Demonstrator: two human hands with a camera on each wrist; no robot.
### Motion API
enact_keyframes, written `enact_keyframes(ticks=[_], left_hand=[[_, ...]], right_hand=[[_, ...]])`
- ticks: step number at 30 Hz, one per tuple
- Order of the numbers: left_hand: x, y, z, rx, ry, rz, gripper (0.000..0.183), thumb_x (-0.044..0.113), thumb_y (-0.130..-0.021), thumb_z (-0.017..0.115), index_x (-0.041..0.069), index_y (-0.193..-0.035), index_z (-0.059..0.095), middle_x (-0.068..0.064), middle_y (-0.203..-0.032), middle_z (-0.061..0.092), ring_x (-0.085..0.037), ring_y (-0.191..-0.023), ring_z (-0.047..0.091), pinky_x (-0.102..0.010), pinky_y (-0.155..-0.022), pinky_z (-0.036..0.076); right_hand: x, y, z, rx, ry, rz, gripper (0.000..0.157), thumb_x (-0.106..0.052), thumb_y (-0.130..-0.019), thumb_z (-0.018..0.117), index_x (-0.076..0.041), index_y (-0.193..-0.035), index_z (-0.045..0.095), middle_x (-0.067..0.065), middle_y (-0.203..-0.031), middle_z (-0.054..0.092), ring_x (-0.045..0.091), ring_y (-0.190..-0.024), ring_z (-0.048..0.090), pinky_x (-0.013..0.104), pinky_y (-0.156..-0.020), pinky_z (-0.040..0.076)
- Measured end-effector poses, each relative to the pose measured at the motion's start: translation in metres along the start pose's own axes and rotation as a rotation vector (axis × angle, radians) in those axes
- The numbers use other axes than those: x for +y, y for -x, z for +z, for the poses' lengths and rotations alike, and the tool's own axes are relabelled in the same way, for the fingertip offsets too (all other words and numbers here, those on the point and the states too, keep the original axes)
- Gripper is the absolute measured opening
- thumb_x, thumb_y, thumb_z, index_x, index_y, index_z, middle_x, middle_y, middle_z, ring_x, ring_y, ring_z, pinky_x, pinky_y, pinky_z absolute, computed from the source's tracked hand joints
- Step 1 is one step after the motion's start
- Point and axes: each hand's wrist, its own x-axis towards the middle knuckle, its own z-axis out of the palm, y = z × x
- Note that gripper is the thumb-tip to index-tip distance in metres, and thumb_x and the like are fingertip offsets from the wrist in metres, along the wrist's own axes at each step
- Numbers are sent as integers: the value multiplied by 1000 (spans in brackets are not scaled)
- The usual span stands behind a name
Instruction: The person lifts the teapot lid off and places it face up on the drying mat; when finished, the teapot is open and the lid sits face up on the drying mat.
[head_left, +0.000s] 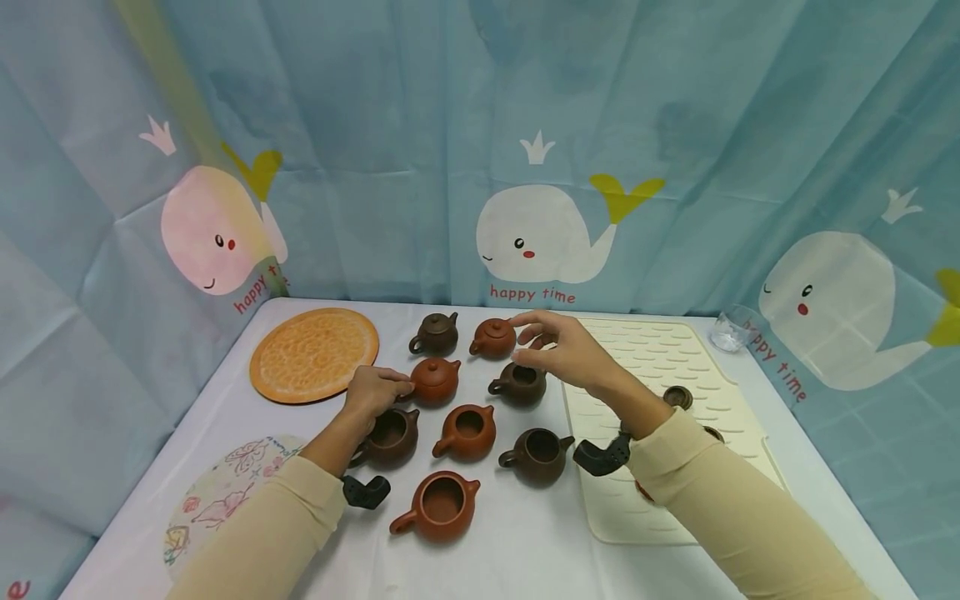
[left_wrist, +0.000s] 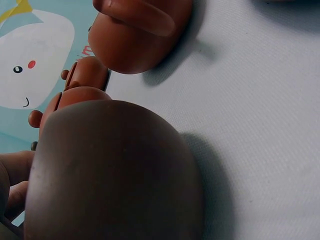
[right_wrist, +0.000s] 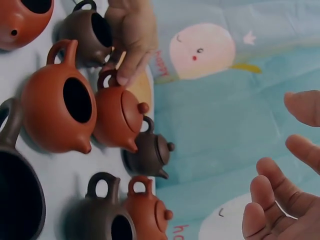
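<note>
My left hand [head_left: 375,393] pinches the handle of a lidded reddish-brown teapot [head_left: 437,383]; the right wrist view shows the fingertips at that handle. Over a lidless dark brown teapot [head_left: 522,385], my right hand [head_left: 566,348] hovers with fingers spread and nothing in them. Its fingertips are close to another lidded reddish teapot [head_left: 493,338] at the back. A lidded dark teapot [head_left: 437,335] stands to the left of that one. Nearer to me are lidless teapots: a dark one [head_left: 392,437] below my left wrist, a reddish one [head_left: 468,432], another dark one [head_left: 542,457] and a larger reddish one [head_left: 442,506].
On the right lies a cream ridged mat [head_left: 622,521] with small dark lids [head_left: 677,397], partly hidden by my right arm. A clear glass [head_left: 729,332] stands at the back right. An orange round mat [head_left: 313,354] and a flowered round mat [head_left: 225,479] lie left.
</note>
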Motion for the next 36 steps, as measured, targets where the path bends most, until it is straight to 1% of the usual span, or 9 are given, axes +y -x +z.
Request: enact_keyframes(ticks=[5,8,11,15,19,27,29,33,36], left_hand=[[0,0,0,5,-3,7,14,12,-85,72,2,-95,76,-10,-90,68,-27,-92,58,-42,-81,44],[0,0,0,1,-11,3,15,13,-86,72,2,-95,76,-10,-91,68,-26,-92,58,-42,-81,44],[1,0,1,0,-18,-2,15,13,-86,72,3,-96,76,-10,-91,68,-26,-92,58,-42,-81,45],[1,0,1,-2,-18,-3,14,13,-86,72,3,-95,76,-9,-89,68,-26,-91,59,-42,-80,45],[1,0,1,-4,-14,-1,14,12,-86,72,2,-95,76,-9,-89,68,-26,-91,59,-41,-79,45],[0,-1,1,19,-6,31,14,11,-84,73,1,-93,75,-9,-87,69,-25,-89,61,-39,-77,48],[0,-1,1,25,-7,27,13,11,-84,73,1,-92,76,-9,-87,69,-25,-88,61,-38,-76,48],[0,0,1,20,-11,13,13,11,-85,72,2,-94,76,-10,-90,68,-26,-91,60,-40,-78,47],[0,1,0,14,-11,7,13,11,-85,71,2,-94,76,-11,-93,68,-27,-93,59,-41,-79,46]], right_hand=[[5,-13,16,-5,-11,-8,43,-19,-86,75,-13,-127,61,12,-113,61,28,-99,56,41,-77,48],[13,-20,25,-14,-20,-14,42,-21,-86,74,-16,-126,62,8,-113,62,24,-100,57,41,-79,49],[19,-27,34,-22,-42,-33,40,-18,-86,73,-14,-124,62,7,-108,63,22,-98,57,40,-80,49],[24,-37,47,-31,-67,-57,40,-13,-86,73,-9,-124,62,10,-102,64,23,-93,60,38,-80,49],[28,-46,59,-34,-60,-57,41,-13,-85,73,-7,-124,62,9,-97,63,22,-88,60,36,-78,49],[36,-63,86,-35,-37,2,40,-15,-85,74,-12,-124,62,6,-90,62,21,-77,54,31,-62,43],[38,-66,93,-40,-18,17,40,-16,-85,74,-13,-124,62,6,-91,62,20,-78,54,31,-62,42],[40,-70,104,-57,16,55,41,-21,-86,75,-15,-124,62,6,-93,63,19,-84,57,31,-69,46],[43,-73,111,-62,37,75,43,-22,-86,75,-12,-126,62,6,-93,62,19,-85,57,32,-72,47]])
